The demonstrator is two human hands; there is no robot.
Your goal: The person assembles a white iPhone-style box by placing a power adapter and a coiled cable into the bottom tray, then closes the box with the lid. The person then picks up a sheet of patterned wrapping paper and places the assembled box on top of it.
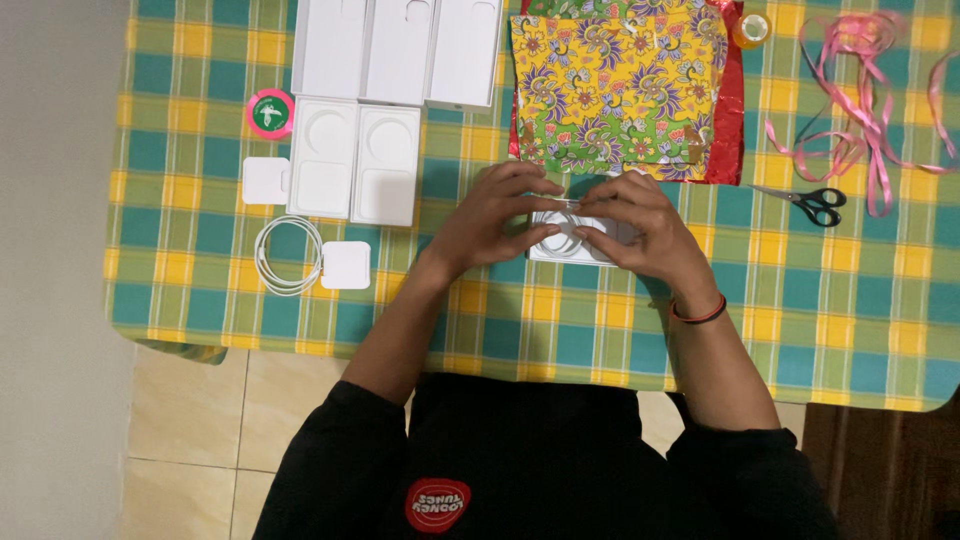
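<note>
While both hands meet at mid-table, the left hand [490,225] and right hand [640,225] pinch a coiled white cable [562,232] over a small white tray [575,245], long axis left-right, directly between the fingertips.

Matt checked cloth tablecloth [840,300], glossy pink ribbon [870,90], matt white card trays [355,160]

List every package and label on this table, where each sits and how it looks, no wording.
White box lids: far left, three side by side, rectangular.
White tray inserts: below the lids, two, with round recesses.
Round tape roll: left of the inserts, pink rim, green label.
Small white box: centre, under the left hand and right hand.
</note>
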